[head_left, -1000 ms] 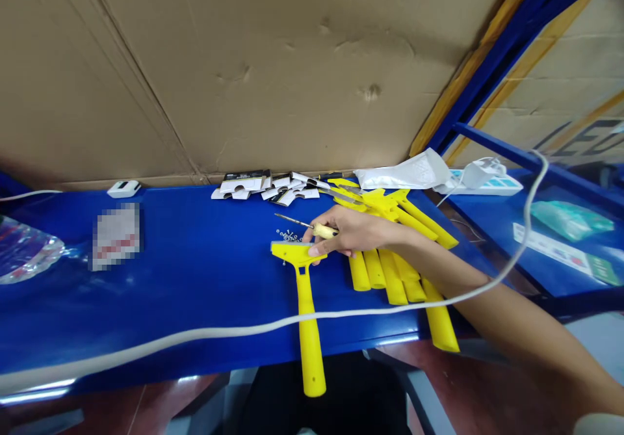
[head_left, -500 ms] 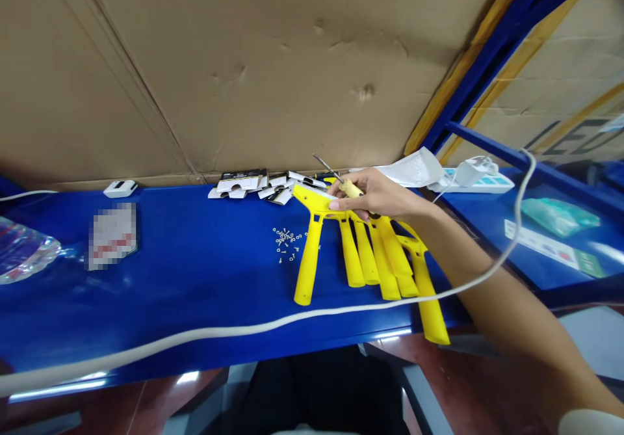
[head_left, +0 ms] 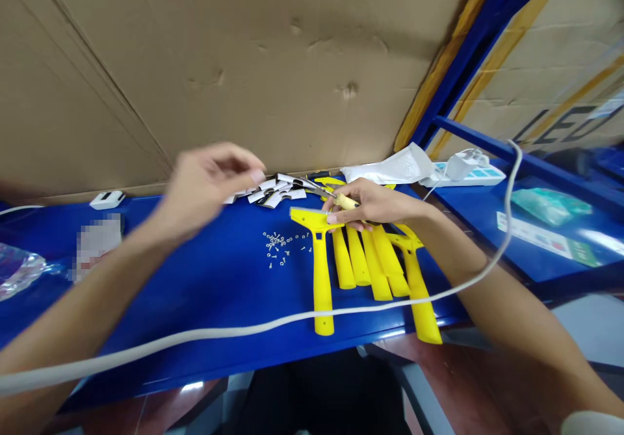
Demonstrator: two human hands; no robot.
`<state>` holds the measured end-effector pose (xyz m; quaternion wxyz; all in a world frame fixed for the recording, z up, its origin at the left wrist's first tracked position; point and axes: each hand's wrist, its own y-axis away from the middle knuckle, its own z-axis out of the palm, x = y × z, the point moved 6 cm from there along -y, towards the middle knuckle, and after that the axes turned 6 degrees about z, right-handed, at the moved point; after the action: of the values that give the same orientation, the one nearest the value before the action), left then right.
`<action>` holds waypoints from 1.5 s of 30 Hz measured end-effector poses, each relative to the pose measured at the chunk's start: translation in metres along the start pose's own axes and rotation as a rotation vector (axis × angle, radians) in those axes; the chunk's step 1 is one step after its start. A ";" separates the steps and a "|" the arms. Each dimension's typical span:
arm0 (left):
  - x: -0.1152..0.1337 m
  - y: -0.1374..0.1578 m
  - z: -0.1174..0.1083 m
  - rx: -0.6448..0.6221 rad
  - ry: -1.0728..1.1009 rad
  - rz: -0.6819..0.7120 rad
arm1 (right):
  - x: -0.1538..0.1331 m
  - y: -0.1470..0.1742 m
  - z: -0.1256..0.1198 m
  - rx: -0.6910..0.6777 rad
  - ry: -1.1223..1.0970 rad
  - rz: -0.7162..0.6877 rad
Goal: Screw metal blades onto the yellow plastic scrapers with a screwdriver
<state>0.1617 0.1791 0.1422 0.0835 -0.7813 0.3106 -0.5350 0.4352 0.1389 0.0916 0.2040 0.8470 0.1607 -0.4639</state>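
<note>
My right hand (head_left: 363, 206) is closed on the head of a yellow scraper (head_left: 320, 272), whose handle hangs toward the table's front edge. The same hand also holds a screwdriver (head_left: 346, 201) with a pale handle, its metal shaft pointing up and left. My left hand (head_left: 207, 184), slightly blurred, hovers in front of the small black-and-white boxes (head_left: 277, 191) and hides some of them. Its thumb and index finger point right, a little apart, with nothing visible between them. Small nuts and screws (head_left: 277, 243) lie scattered left of the held scraper.
More yellow scrapers (head_left: 375, 266) lie to the right. A white cable (head_left: 234, 332) crosses in front. At the back stand a white pouch (head_left: 390, 165), a power strip (head_left: 468, 176) and a cardboard wall (head_left: 273, 64). A small white device (head_left: 107, 199) sits at left.
My left hand has come into view from the left and reached the boxes. The held scraper has shifted lower and its handle hangs straighter; the screwdriver shaft has tilted down.
</note>
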 end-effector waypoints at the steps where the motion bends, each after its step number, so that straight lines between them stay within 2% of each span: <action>1: -0.008 0.000 0.017 -0.119 -0.007 -0.011 | 0.002 0.000 -0.001 -0.011 0.009 0.009; 3: -0.026 0.006 0.056 -0.378 -0.022 -0.041 | 0.005 -0.001 -0.001 -0.035 0.017 0.019; 5: -0.043 0.013 0.085 -0.534 -0.072 -0.048 | 0.008 -0.003 -0.002 -0.062 0.011 0.019; 9: -0.056 0.014 0.109 -0.615 -0.236 0.026 | 0.015 -0.007 -0.003 -0.089 -0.021 0.016; 14: -0.060 0.007 0.108 -0.685 -0.261 0.042 | 0.017 -0.008 -0.003 -0.097 -0.037 -0.002; 17: -0.061 0.003 0.098 -0.604 -0.274 0.051 | 0.015 -0.007 -0.002 -0.094 -0.035 -0.012; 20: -0.056 0.002 0.081 -0.386 -0.301 0.041 | 0.012 -0.006 -0.002 -0.090 -0.038 -0.010; 23: -0.040 0.011 0.064 -0.135 -0.233 0.055 | 0.010 -0.006 0.000 -0.080 -0.029 -0.016; 26: -0.018 0.028 0.056 -0.003 -0.207 0.126 | 0.007 -0.007 0.005 -0.093 -0.011 -0.050; 30: 0.004 0.047 0.057 0.016 -0.228 0.315 | 0.002 -0.010 0.017 -0.126 -0.044 -0.083; 34: 0.001 0.054 0.060 -0.041 -0.202 0.428 | 0.001 -0.012 0.026 -0.112 -0.112 -0.087; 39: -0.013 0.056 0.063 -0.090 -0.195 0.449 | 0.004 -0.015 0.031 -0.101 -0.137 -0.082; 45: -0.009 0.055 0.062 -0.082 -0.139 0.453 | 0.010 -0.019 0.030 -0.101 -0.143 -0.100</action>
<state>0.1930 0.1279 0.0834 0.1906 -0.7294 0.4927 -0.4345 0.4101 0.1409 0.0651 0.2339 0.7912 0.2109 -0.5243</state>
